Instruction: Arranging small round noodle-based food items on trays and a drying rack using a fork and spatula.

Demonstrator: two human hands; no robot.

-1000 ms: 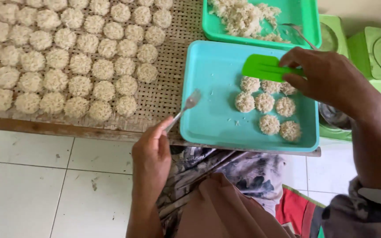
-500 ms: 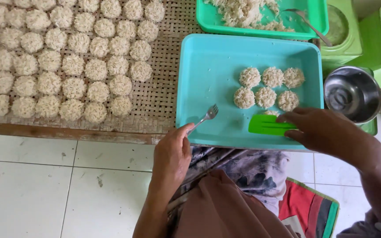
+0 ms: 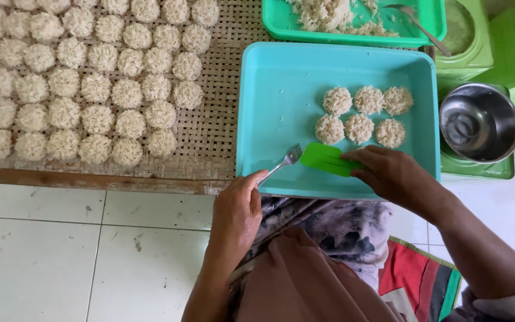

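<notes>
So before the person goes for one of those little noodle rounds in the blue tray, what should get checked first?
1. Fork gripped in the left hand: ok, tines over the turquoise tray.
2. Green scraper held by the right hand: ok, lying flat on the tray floor.
3. Noodle rounds intact in the tray: ok, six in two rows, just beyond the scraper.
4. Free space on the woven mat for more rounds: ok, bare weave beside the rows of noodle nests.
5. Scraper edge clean: cannot tell.
6. Steel bowl out of the way: ok, it sits right of the tray.
</notes>
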